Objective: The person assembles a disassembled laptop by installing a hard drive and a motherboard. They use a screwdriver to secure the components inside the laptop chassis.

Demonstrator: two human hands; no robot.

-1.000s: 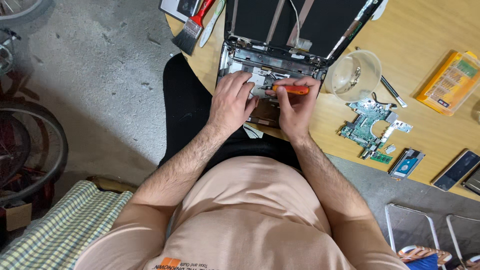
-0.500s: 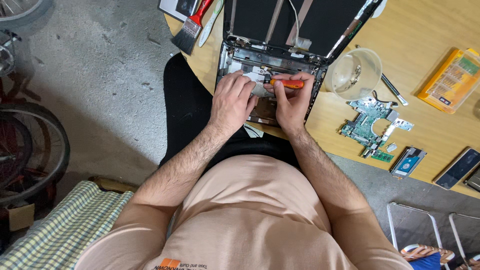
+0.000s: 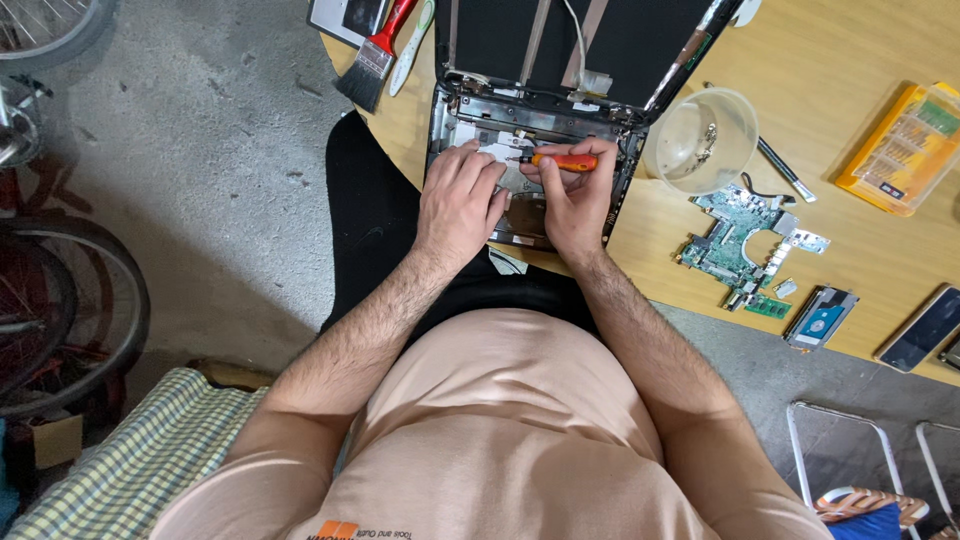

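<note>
While the opened laptop (image 3: 530,150) lies at the near edge of the wooden counter (image 3: 830,60), the right hand (image 3: 578,195) is closed around an orange screwdriver (image 3: 562,160), its tip pointing left into the laptop's base. The left hand (image 3: 460,200) rests flat on the base just beside the tip, fingers loosely curled and holding nothing. A clear bowl (image 3: 700,140) stands right of the laptop, with a green circuit board (image 3: 735,240) near it. A brush (image 3: 375,55) lies to the left.
</note>
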